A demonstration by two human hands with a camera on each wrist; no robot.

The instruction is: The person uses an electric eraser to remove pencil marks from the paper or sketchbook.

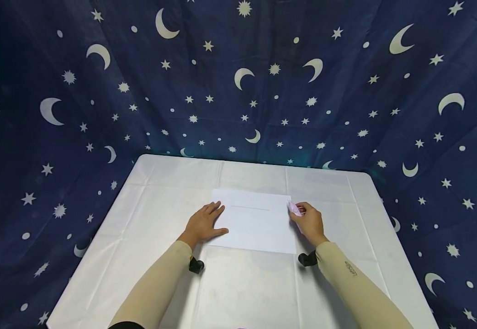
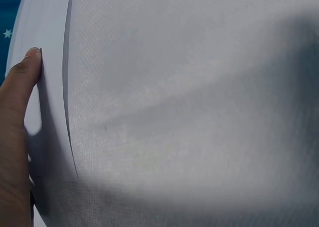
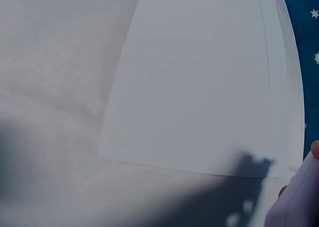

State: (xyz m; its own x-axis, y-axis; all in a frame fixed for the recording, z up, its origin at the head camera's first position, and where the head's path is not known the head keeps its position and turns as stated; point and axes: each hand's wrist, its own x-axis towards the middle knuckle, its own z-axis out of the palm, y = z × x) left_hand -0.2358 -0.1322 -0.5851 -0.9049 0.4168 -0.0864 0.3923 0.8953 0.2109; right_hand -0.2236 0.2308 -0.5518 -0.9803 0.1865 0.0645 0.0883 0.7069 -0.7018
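Observation:
A white sheet of paper [image 1: 255,228] lies on the table, with a thin straight line [image 1: 250,208] across its upper part. My left hand [image 1: 205,224] rests on the sheet's left edge, fingers extended and thumb spread apart. In the left wrist view, the thumb [image 2: 27,70] lies over the paper. At the sheet's upper right edge, my right hand [image 1: 309,223] grips a small pale lilac tool [image 1: 294,209] between thumb and fingers; I cannot tell its kind. The right wrist view catches only part of this tool [image 3: 294,202], low at the right, beside the paper's edge.
A white cloth with fold creases covers the table [image 1: 246,283]. Behind it and along the sides hangs a dark blue curtain [image 1: 222,87] printed with moons and stars. Black wrist cameras sit under both forearms, and the arms cast shadows over the cloth.

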